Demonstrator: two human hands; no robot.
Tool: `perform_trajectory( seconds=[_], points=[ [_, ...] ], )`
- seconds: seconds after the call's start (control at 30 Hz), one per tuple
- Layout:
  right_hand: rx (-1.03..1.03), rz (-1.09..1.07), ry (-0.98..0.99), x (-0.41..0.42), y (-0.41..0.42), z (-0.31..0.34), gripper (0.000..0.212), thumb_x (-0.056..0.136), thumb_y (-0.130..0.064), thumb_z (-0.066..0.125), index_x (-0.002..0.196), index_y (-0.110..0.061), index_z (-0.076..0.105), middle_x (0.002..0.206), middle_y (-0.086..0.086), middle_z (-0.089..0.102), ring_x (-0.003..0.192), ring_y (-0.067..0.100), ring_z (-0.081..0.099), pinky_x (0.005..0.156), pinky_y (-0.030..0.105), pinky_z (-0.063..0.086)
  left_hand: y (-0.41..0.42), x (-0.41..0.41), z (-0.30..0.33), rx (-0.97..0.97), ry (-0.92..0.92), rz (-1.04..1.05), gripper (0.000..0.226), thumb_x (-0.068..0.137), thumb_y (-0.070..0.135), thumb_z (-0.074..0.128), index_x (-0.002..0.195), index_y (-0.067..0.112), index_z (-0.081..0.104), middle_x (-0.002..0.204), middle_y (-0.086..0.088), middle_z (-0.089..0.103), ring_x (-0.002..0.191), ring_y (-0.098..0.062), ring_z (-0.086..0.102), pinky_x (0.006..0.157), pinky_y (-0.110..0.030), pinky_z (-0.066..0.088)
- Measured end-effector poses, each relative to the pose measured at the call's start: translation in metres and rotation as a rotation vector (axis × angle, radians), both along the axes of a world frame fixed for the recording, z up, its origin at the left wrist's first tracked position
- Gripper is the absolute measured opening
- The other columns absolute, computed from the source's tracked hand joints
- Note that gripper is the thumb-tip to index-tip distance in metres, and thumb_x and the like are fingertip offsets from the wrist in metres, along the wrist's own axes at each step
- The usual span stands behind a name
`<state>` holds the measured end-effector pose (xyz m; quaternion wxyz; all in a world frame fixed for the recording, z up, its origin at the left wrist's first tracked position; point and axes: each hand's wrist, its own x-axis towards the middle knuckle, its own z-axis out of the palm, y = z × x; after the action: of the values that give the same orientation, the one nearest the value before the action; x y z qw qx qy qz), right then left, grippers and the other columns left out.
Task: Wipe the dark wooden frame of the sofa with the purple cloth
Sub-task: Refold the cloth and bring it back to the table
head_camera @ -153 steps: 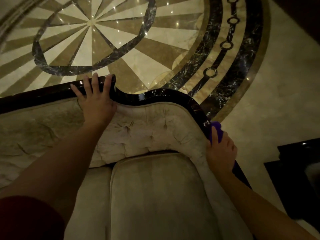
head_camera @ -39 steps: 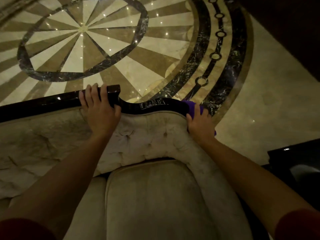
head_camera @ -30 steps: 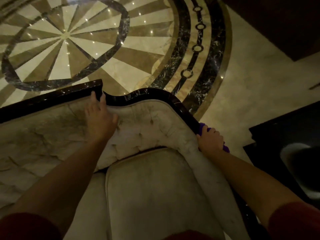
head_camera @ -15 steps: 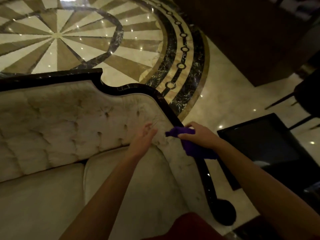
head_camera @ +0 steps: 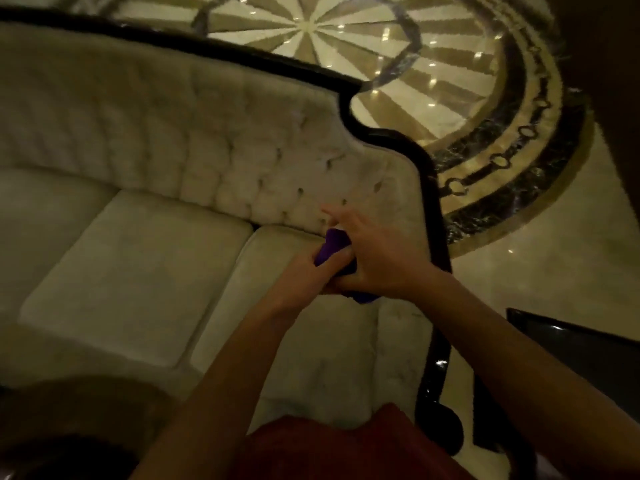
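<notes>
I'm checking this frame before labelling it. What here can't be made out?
Head view only:
- Purple cloth: mostly covered by the left hand and right hand; which hand has the grip is unclear.
- Dark wooden frame: motion-blurred, so any dust is unreadable; its left end is cut off by the picture's edge.
- Black furniture: cut off at the right edge.

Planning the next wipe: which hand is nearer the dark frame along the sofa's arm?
Right. The right hand sits just inside the dark frame, gripping the purple cloth; the left hand is farther in, over the seat cushion.
</notes>
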<state>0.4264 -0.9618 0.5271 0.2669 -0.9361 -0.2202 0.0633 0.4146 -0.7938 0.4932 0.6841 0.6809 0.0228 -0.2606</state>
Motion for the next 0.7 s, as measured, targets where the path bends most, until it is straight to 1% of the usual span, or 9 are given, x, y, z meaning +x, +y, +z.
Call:
perform_trajectory(
  seconds=[0.07,0.13,0.23,0.33,0.43,0.5,0.57,0.6,0.7],
  points=[
    [0.005,0.134,0.015,-0.002,0.032,-0.002,0.112,0.061,-0.079,0.069,0.153,-0.036,0.023,0.143,-0.006,0.05,0.118,0.021,0.061,0.088,0.039,0.057,0.028,-0.027,-0.003,-0.056,0.02,0.157,0.045,0.087,0.046,0.078,0.114,0.01,0.074,0.106,-0.011,0.08,0.097,-0.028,0.078,0.083,-0.038,0.063],
    [0.036,0.253,0.043,-0.005,0.066,-0.006,0.11,0.061,-0.079,0.075,0.15,-0.042,0.023,0.137,-0.014,0.05,0.116,0.009,0.059,0.089,0.033,0.053,0.06,-0.052,-0.007,-0.061,-0.003,0.326,0.042,0.083,0.041,0.078,0.113,0.012,0.075,0.104,-0.012,0.08,0.097,-0.028,0.077,0.085,-0.042,0.063],
    [0.188,0.347,0.109,-0.009,0.119,-0.011,0.109,0.063,-0.082,0.078,0.152,-0.045,0.027,0.133,-0.029,0.046,0.11,-0.007,0.056,0.096,0.026,0.052,0.109,-0.09,-0.01,-0.096,-0.058,0.577,0.03,0.083,0.033,0.077,0.11,0.02,0.076,0.101,-0.007,0.081,0.094,-0.023,0.078,0.078,-0.033,0.063],
    [0.418,0.293,0.231,-0.018,0.176,-0.021,0.088,0.076,-0.077,0.072,0.15,-0.042,0.039,0.138,-0.026,0.054,0.117,-0.006,0.06,0.089,0.017,0.053,0.16,-0.127,-0.015,-0.155,-0.091,0.853,0.027,0.086,0.022,0.078,0.112,0.023,0.074,0.106,-0.005,0.081,0.1,-0.024,0.077,0.08,-0.034,0.064],
    [0.585,0.16,0.34,-0.032,0.225,-0.033,0.058,0.085,-0.062,0.067,0.137,-0.04,0.054,0.127,-0.022,0.061,0.11,-0.009,0.063,0.08,0.012,0.055,0.206,-0.16,-0.02,-0.215,-0.094,1.043,0.025,0.091,0.011,0.075,0.112,0.024,0.072,0.109,-0.001,0.08,0.106,-0.024,0.076,0.085,-0.036,0.064],
    [0.621,0.166,0.421,-0.048,0.27,-0.044,0.034,0.092,-0.05,0.064,0.124,-0.04,0.063,0.117,-0.017,0.068,0.108,-0.004,0.066,0.083,0.017,0.056,0.242,-0.188,-0.019,-0.265,-0.092,1.165,0.026,0.091,0.014,0.076,0.114,0.025,0.071,0.11,0.002,0.08,0.106,-0.021,0.076,0.082,-0.033,0.063],
    [0.66,0.219,0.561,-0.07,0.314,-0.056,0.019,0.098,-0.041,0.063,0.115,-0.04,0.069,0.111,-0.012,0.074,0.112,0.013,0.07,0.089,0.031,0.061,0.279,-0.217,-0.018,-0.318,-0.092,1.279,0.032,0.088,0.022,0.078,0.119,0.024,0.07,0.113,0.0,0.08,0.105,-0.019,0.076,0.079,-0.03,0.062],
    [0.674,0.251,0.641,-0.083,0.336,-0.062,0.02,0.097,-0.045,0.064,0.114,-0.041,0.071,0.113,-0.011,0.076,0.113,0.018,0.071,0.089,0.035,0.062,0.297,-0.23,-0.018,-0.342,-0.094,1.337,0.038,0.085,0.026,0.079,0.122,0.021,0.069,0.115,-0.002,0.079,0.106,-0.02,0.076,0.078,-0.03,0.062],
    [0.707,0.307,0.886,-0.127,0.394,-0.073,0.046,0.089,-0.062,0.069,0.129,-0.04,0.066,0.129,-0.007,0.072,0.121,0.02,0.069,0.089,0.041,0.064,0.343,-0.267,-0.017,-0.431,-0.097,1.475,0.052,0.085,0.033,0.078,0.132,0.014,0.065,0.121,-0.008,0.077,0.112,-0.025,0.074,0.081,-0.034,0.062]
  ],
)
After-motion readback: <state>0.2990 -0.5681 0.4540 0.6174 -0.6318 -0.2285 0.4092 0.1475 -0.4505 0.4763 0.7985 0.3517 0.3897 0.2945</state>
